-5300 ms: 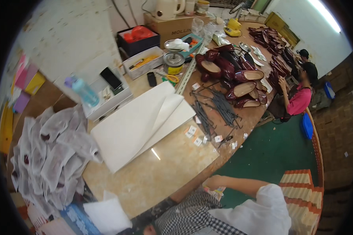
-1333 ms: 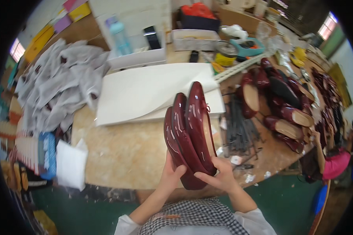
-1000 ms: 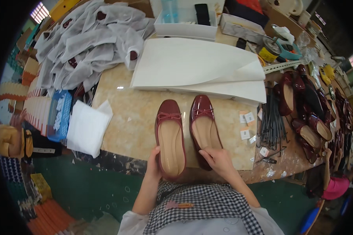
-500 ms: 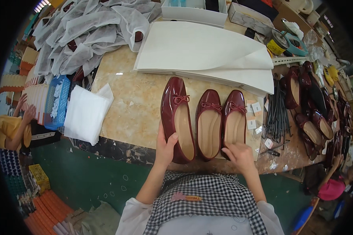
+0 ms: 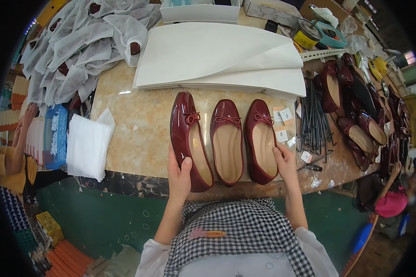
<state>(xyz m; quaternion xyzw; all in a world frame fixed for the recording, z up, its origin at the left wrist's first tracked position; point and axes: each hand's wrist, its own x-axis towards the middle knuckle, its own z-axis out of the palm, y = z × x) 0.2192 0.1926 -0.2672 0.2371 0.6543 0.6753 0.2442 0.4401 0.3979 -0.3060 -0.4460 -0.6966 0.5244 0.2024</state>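
Three glossy burgundy ballet flats with thin bows and beige insoles stand at the table's near edge, toes pointing away. My left hand point(image 5: 178, 179) grips the left flat point(image 5: 179, 121) by its rear outer side, thumb near the top edge; that shoe is tilted, showing its outer side. The middle flat point(image 5: 226, 110) rests untouched between the others. My right hand point(image 5: 287, 165) is closed on the rear outer side of the right flat point(image 5: 259, 110), with the thumb at its rim and the other fingers partly hidden.
A stack of white paper point(image 5: 212, 55) lies beyond the shoes. White sheets point(image 5: 88, 145) and wrapped shoes point(image 5: 85, 51) lie left. Small tags point(image 5: 282, 135), black rods point(image 5: 313, 122) and more burgundy flats point(image 5: 358, 137) are right. Co-workers sit at both sides.
My right hand has moved from the right flat's heel to its outer side. That flat now stands farther from the middle one. The whole view has shifted slightly.
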